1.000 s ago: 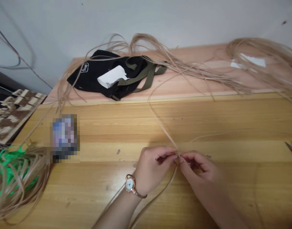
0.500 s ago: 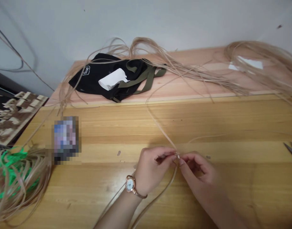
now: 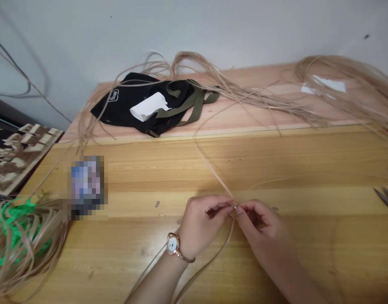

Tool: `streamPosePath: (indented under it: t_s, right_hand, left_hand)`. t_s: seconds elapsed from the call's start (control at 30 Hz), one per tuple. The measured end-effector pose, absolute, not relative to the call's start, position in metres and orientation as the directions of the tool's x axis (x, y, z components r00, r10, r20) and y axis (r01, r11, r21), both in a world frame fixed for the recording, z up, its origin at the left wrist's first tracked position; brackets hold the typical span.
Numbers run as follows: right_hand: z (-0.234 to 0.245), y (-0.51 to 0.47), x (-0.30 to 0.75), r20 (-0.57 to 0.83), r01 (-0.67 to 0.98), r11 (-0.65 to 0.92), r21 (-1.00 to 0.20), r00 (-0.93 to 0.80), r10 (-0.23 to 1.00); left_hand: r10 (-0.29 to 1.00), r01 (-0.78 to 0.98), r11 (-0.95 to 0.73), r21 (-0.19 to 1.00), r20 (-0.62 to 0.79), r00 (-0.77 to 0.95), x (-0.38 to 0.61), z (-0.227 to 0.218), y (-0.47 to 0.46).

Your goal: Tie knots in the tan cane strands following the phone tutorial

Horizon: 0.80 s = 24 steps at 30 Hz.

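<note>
Along the left edge of the bench [image 3: 307, 211] sit one green-tied coil [image 3: 25, 249] and one blurred-out object [image 3: 88, 183]. Toward the back edge, one bundle [image 3: 200, 63] drapes over one black bag [image 3: 118, 105]. Mid-bench, one thin strip [image 3: 218, 177] runs down to two hands: the left hand [image 3: 202, 221] pinches it, and the right hand [image 3: 266, 228] pinches just beside. It looks light, springy and smooth, liable to kink; best held close to that pinch. Strands there can't be counted. Farther right: another bundle [image 3: 329, 63] at the back corner, one pair of blades [image 3: 383, 199] at the right edge.
</note>
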State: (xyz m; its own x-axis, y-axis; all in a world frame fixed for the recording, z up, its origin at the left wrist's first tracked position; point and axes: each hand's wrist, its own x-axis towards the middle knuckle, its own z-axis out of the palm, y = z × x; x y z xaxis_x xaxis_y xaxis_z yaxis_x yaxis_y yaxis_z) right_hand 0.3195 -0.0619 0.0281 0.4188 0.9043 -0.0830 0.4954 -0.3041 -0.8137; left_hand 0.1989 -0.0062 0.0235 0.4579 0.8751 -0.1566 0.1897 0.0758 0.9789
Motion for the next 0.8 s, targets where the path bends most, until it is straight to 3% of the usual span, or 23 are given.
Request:
streamPosePath:
  t_s: [0.23,0.37,0.47,0.53,0.7,0.8]
  right_hand:
    - [0.036,-0.059,0.332,0.023,0.595,-0.183,-0.783,0.322,0.946]
    - [0.045,-0.046,0.349,-0.207,0.502,-0.232,-0.833,0.106,0.973]
    - [0.050,-0.031,0.360,-0.451,0.371,-0.369,-0.852,-0.163,0.877]
    - [0.050,-0.021,0.367,-0.530,0.305,-0.448,-0.840,-0.294,0.795]
    - [0.043,-0.005,0.382,-0.570,0.271,-0.516,-0.813,-0.552,0.608]
    - [0.039,-0.002,0.388,-0.557,0.274,-0.511,-0.815,-0.614,0.559]
  left_hand:
    - [0.858,0.159,0.087,0.983,-0.155,0.490,0.199,0.024,-0.006]
    - [0.828,0.196,0.076,0.978,-0.172,0.534,0.198,0.025,-0.006]
    - [0.808,0.196,0.123,0.973,-0.213,0.550,0.198,0.023,-0.004]
    - [0.793,0.175,0.170,0.970,-0.240,0.560,0.197,0.022,-0.002]
    - [0.703,0.084,0.352,0.932,-0.323,0.634,0.194,0.020,0.003]
    - [0.644,0.047,0.429,0.902,-0.342,0.684,0.191,0.020,0.006]
